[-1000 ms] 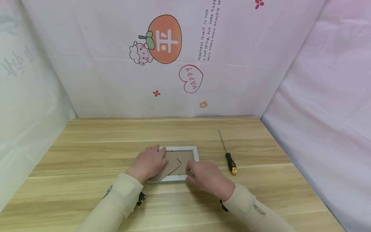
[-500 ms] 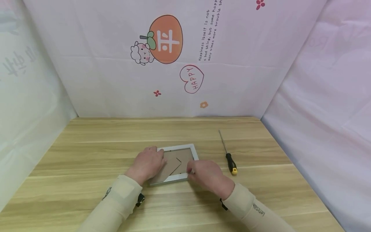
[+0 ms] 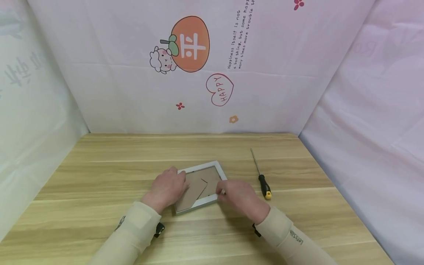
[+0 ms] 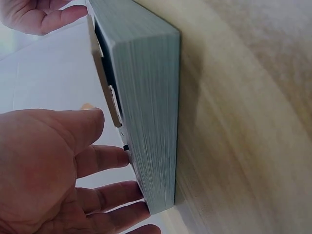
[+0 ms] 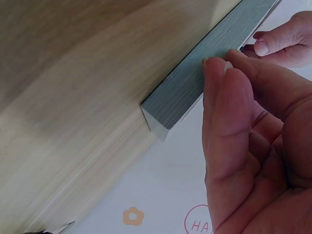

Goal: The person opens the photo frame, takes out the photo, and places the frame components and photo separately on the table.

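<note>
A picture frame [image 3: 202, 202] lies back side up, its pale rim turned at an angle to the table edge. Its brown backing board [image 3: 212, 173] has a stand flap [image 3: 190, 197] on it. My left hand [image 3: 167, 187] rests on the frame's left side; in the left wrist view its fairly straight fingers [image 4: 109, 197] touch the back of the rim. My right hand [image 3: 241, 195] is at the near right part of the frame. Its bent thumb and fingers grip the rim, with fingertips [image 5: 229, 92] against the grey-green side wall. The palm hides part of the rim in the head view.
To the right of the frame lies a screwdriver [image 3: 264, 186] with a black and yellow handle, its shaft pointing away. Printed white cloth walls [image 3: 132, 99] stand behind and on both sides of the wood-grain tabletop [image 3: 116, 162].
The frame has turned anticlockwise, its far right corner swinging away and leftward while its near left corner came closer. Both hands stayed at it with small shifts. The screwdriver kept its place.
</note>
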Demonstrator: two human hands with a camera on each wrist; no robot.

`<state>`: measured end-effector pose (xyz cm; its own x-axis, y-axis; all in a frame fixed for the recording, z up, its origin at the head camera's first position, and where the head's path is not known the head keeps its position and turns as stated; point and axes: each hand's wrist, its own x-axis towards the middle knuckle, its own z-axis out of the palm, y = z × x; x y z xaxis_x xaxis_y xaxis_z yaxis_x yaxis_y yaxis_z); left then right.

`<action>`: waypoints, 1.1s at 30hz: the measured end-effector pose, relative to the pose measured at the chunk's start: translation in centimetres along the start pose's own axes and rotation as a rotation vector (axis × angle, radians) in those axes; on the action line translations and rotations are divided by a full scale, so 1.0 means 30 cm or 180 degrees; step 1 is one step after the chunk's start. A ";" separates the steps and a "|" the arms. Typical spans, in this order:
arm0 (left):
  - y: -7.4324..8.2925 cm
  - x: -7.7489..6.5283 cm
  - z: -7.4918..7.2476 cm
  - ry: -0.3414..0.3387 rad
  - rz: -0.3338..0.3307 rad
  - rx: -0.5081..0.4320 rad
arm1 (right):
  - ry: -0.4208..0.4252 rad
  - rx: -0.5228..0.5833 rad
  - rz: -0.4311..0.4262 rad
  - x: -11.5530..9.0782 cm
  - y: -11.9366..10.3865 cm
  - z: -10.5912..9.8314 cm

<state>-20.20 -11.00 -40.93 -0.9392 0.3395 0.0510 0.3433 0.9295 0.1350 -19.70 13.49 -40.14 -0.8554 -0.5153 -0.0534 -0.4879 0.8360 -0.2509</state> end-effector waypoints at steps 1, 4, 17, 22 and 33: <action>0.000 -0.002 0.000 0.0019 0.0005 -0.0004 | 0.0023 -0.0003 -0.0011 0.001 0.003 0.001; 0.000 -0.009 0.001 0.0066 0.0037 0.0026 | 0.0076 -0.0008 -0.0033 0.002 0.010 0.005; 0.009 -0.027 -0.008 0.0009 -0.0041 0.0136 | 0.0224 0.0021 -0.0022 0.001 0.023 0.004; 0.019 -0.035 -0.009 0.0045 -0.0071 0.0129 | 0.0218 0.0032 0.0026 0.001 0.030 0.006; 0.033 -0.045 -0.007 0.0058 -0.0176 0.0048 | 0.0337 -0.0044 0.0012 0.000 0.044 0.010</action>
<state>-18.59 -10.56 -40.64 -0.9565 0.2852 0.0620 0.2909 0.9488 0.1233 -20.30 14.54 -40.76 -0.8705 -0.4898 0.0483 -0.4863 0.8409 -0.2375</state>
